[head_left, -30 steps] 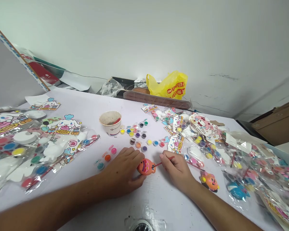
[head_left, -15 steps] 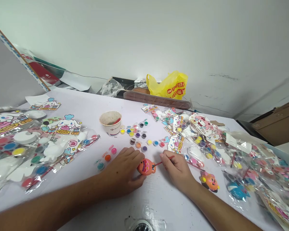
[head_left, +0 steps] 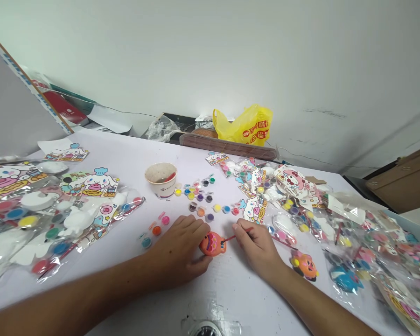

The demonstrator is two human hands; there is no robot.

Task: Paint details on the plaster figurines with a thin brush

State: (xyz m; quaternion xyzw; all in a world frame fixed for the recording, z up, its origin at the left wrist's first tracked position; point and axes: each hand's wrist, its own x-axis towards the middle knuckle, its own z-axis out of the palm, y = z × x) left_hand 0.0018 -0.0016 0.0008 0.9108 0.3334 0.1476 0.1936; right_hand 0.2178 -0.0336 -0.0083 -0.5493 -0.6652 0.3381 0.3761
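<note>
My left hand (head_left: 184, 247) is closed around the left side of a small orange fish-shaped figurine (head_left: 213, 244), which has a dark purple band and pink marks painted on it. The figurine rests on the white table (head_left: 133, 289). A thin red paintbrush (head_left: 234, 235) is pinched in my right hand (head_left: 254, 242), its tip touching the figurine's right end. Left of my left hand lie small open paint pots in pink, orange and teal (head_left: 146, 242). Beyond the figurine sit several more pots, such as a purple one (head_left: 210, 217).
A paper cup (head_left: 161, 179) with a red stick in it stands behind the pots. Bagged craft kits (head_left: 73, 219) cover the left side, and more bags (head_left: 322, 219) the right. An orange painted figurine (head_left: 304, 266) and a blue one (head_left: 346, 276) lie right. At the back is a yellow bag (head_left: 245, 126).
The paintbrush tip has shifted slightly left on the figurine's right end. The figurine and both hands stay in nearly the same place.
</note>
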